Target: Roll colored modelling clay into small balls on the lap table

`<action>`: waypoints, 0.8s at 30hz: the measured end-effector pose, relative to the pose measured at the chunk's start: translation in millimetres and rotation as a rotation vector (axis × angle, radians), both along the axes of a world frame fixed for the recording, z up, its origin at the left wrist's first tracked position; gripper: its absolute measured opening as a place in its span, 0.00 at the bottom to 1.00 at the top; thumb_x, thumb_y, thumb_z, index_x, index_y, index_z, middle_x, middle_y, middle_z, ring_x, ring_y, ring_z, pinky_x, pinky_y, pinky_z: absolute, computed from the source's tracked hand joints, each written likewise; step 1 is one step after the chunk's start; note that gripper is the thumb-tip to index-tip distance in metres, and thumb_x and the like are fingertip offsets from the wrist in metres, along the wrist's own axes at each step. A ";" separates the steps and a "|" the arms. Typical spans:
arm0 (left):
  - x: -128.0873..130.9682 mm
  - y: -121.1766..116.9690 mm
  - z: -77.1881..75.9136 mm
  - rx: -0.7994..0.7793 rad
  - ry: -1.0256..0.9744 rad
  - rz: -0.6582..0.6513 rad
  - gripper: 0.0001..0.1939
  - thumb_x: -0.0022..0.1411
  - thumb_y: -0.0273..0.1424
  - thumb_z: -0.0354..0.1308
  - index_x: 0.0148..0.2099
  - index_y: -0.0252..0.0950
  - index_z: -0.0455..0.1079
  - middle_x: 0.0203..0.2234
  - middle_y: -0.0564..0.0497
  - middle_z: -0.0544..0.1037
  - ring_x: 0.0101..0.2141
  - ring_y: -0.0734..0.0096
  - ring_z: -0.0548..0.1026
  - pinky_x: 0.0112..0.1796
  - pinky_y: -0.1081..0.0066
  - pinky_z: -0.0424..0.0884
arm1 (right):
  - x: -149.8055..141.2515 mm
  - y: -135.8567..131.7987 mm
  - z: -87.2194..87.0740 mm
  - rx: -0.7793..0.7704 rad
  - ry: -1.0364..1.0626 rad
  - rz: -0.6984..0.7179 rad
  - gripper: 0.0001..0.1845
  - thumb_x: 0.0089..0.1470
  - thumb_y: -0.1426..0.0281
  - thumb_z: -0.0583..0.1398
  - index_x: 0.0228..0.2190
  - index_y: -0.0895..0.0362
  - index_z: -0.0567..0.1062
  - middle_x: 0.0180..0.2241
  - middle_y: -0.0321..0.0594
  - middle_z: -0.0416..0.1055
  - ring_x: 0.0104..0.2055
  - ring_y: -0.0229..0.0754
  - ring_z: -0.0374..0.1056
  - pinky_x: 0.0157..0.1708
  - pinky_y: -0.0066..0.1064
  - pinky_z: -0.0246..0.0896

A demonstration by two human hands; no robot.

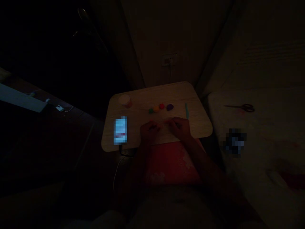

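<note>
In dim light my left hand (149,131) rests over the front half of a small wooden table (200,127), its fingers curled together. My right hand (179,128) is a short way to its right, fingers also bent inward in a pinch. Whatever either hand may hold is too dark to make out. Just beyond the hands lies a row of small lumps that look like modelling clay: a green lump (151,111), an orange lump (156,109), a red lump (161,106) and a purple lump (170,107). A flat teal stick (186,110) lies beyond my right hand.
A lidded tub (124,100) stands at the table's back left. Nearer on that side is a lit phone (120,131) with a cable. To the right, scissors (243,107) and a blurred dark object (235,141) lie on a pale surface. A wall socket (169,59) is behind.
</note>
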State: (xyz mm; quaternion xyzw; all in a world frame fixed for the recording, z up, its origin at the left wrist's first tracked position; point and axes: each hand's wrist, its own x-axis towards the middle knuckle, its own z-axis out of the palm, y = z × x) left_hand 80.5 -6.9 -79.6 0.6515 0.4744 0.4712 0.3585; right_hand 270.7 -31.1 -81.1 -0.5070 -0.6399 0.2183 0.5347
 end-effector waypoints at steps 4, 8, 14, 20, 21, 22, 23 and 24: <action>-2.7 2.3 2.0 0.053 0.024 -0.057 0.11 0.66 0.36 0.61 0.37 0.37 0.82 0.30 0.49 0.82 0.31 0.67 0.78 0.37 0.69 0.74 | 0.1 0.6 0.2 0.016 -0.002 -0.008 0.19 0.66 0.63 0.59 0.26 0.55 0.82 0.28 0.41 0.80 0.29 0.42 0.76 0.31 0.33 0.66; -3.3 4.7 1.5 0.101 0.021 -0.078 0.15 0.71 0.36 0.55 0.46 0.38 0.83 0.30 0.48 0.81 0.32 0.66 0.77 0.38 0.68 0.75 | 0.4 1.0 -1.0 0.007 -0.007 -0.005 0.18 0.66 0.62 0.58 0.28 0.54 0.82 0.29 0.41 0.81 0.30 0.43 0.76 0.31 0.33 0.67; -1.0 2.4 -2.5 0.054 -0.051 -0.075 0.09 0.64 0.35 0.64 0.40 0.37 0.83 0.33 0.47 0.85 0.34 0.65 0.81 0.39 0.67 0.77 | -0.4 1.0 -0.6 0.009 -0.013 -0.015 0.19 0.66 0.62 0.58 0.27 0.54 0.82 0.27 0.40 0.80 0.28 0.42 0.75 0.30 0.33 0.66; 0.0 -3.9 1.6 -0.049 0.001 -0.013 0.10 0.60 0.33 0.68 0.27 0.37 0.79 0.23 0.52 0.82 0.26 0.69 0.79 0.32 0.71 0.75 | -0.2 0.4 -1.9 0.010 0.020 0.003 0.16 0.66 0.64 0.59 0.30 0.55 0.83 0.31 0.41 0.82 0.31 0.43 0.77 0.32 0.33 0.67; 0.1 -4.1 2.9 -0.049 -0.003 -0.018 0.12 0.62 0.33 0.65 0.26 0.36 0.78 0.22 0.53 0.81 0.25 0.70 0.78 0.31 0.72 0.74 | -0.1 0.5 -2.2 0.012 0.020 0.006 0.16 0.66 0.64 0.59 0.30 0.55 0.83 0.31 0.42 0.82 0.32 0.43 0.77 0.32 0.33 0.67; 0.3 -4.0 4.1 -0.047 -0.015 -0.027 0.13 0.64 0.33 0.63 0.26 0.36 0.78 0.21 0.53 0.81 0.25 0.70 0.78 0.31 0.72 0.74 | 0.0 0.7 -2.3 0.013 0.013 0.003 0.16 0.66 0.64 0.59 0.29 0.55 0.83 0.31 0.42 0.82 0.31 0.43 0.77 0.32 0.33 0.66; 0.5 -3.8 4.9 -0.045 -0.032 -0.038 0.14 0.66 0.33 0.60 0.28 0.36 0.79 0.21 0.53 0.81 0.25 0.71 0.77 0.31 0.72 0.74 | 0.1 0.8 -2.3 0.011 0.002 -0.001 0.17 0.66 0.64 0.59 0.28 0.55 0.83 0.30 0.42 0.82 0.30 0.43 0.76 0.31 0.33 0.66; 0.8 -3.4 5.5 -0.044 -0.050 -0.052 0.14 0.68 0.33 0.58 0.32 0.36 0.80 0.22 0.52 0.81 0.25 0.71 0.77 0.31 0.72 0.74 | 0.2 0.9 -2.1 0.009 -0.008 -0.004 0.17 0.66 0.64 0.59 0.28 0.55 0.82 0.29 0.42 0.81 0.29 0.42 0.76 0.30 0.33 0.65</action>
